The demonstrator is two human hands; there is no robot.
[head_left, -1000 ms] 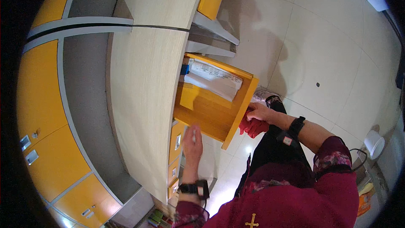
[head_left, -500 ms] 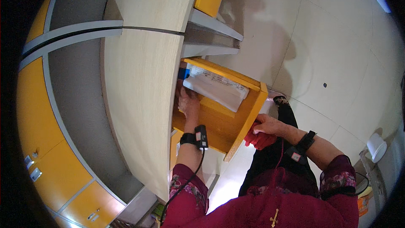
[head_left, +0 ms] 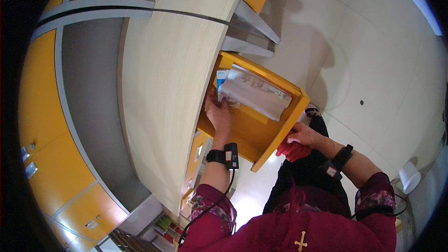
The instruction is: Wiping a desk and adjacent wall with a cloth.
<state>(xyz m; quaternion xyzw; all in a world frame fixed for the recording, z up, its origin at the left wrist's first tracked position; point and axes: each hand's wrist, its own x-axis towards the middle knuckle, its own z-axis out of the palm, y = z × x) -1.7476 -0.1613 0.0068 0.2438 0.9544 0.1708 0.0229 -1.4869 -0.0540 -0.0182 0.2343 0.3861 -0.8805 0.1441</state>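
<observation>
A yellow wooden drawer (head_left: 242,142) is pulled out from under the pale wood tabletop. Inside it my left hand (head_left: 218,114) reaches to the back, thumb and fingers apart, the fingertips partly in shadow. Beside the fingers lies a small crinkled, see-through item (head_left: 232,103). A white printed sheet of paper (head_left: 256,94) lies along the drawer's far side, with a blue-and-white box (head_left: 221,77) at its back end. My right hand (head_left: 303,135), outside the drawer front, is closed on a bunched red cloth (head_left: 294,151).
The tabletop (head_left: 163,84) runs along the left, edged by a grey recess and yellow cabinets (head_left: 44,112). Grey legs (head_left: 256,23) stand beyond the drawer. A white tub (head_left: 409,177) is at the right by the wall. Cables run from bands on both wrists.
The view has shifted, so the desk and drawer sit further right and higher. More of the blue-and-white box and the see-through item shows by my left hand. My right hand keeps the cloth.
</observation>
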